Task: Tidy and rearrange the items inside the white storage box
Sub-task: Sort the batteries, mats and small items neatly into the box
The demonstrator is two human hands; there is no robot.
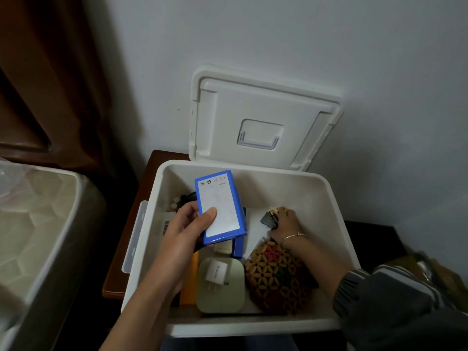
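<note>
Nearest me, the white plastic storage box [228, 328] is sitting open. I am mid-sorting: my left hand [184, 230] is gripping the flat blue rectangular case [219, 206] at ten o'clock, raised inside it; my right hand [287, 228] is holding a small dark bundle [269, 220] at two o'clock. Next, probably, clearing floor space for both.

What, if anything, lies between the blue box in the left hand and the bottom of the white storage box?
The left hand holds the blue box above other contents. A darker blue item sits just below its near edge, so the storage box bottom there is not free.
</note>
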